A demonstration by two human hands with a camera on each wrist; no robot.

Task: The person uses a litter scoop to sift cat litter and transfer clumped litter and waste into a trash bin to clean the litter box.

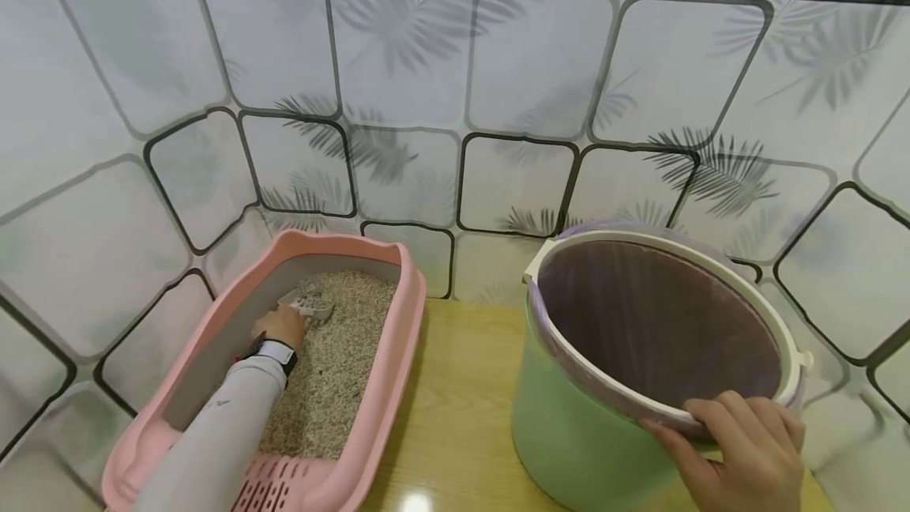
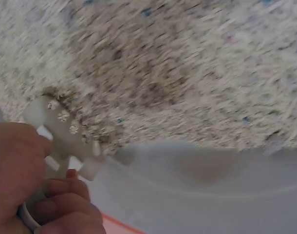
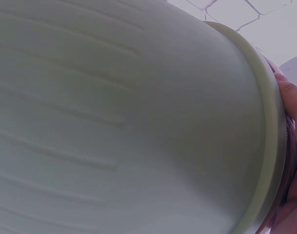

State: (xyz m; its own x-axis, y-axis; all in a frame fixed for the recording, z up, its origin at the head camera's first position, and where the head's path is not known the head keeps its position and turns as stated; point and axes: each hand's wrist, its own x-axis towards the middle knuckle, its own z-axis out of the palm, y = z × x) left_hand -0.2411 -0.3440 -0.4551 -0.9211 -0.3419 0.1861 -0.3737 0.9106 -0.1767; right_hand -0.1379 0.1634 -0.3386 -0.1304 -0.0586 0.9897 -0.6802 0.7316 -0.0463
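My left hand (image 1: 283, 325) grips a pale litter scoop (image 1: 310, 306) down inside a pink litter box (image 1: 411, 291). In the left wrist view the fingers curl round the handle of the scoop (image 2: 65, 129), whose slotted head meets the litter (image 2: 187, 92) by the grey inner wall. A darker patch of litter lies beyond the scoop. On the right, my right hand (image 1: 753, 449) holds the near rim of a green bucket (image 1: 590, 449), thumb outside and fingers over the edge. A purple bag lines the bucket, folded out under its white ring (image 1: 771, 310).
Box and bucket stand side by side on a yellow wood-grain surface (image 1: 455, 385), a strip of it showing between them. Walls with a patterned covering (image 1: 405, 172) close in behind and at the left. A slotted pink step (image 1: 284, 488) forms the front of the box.
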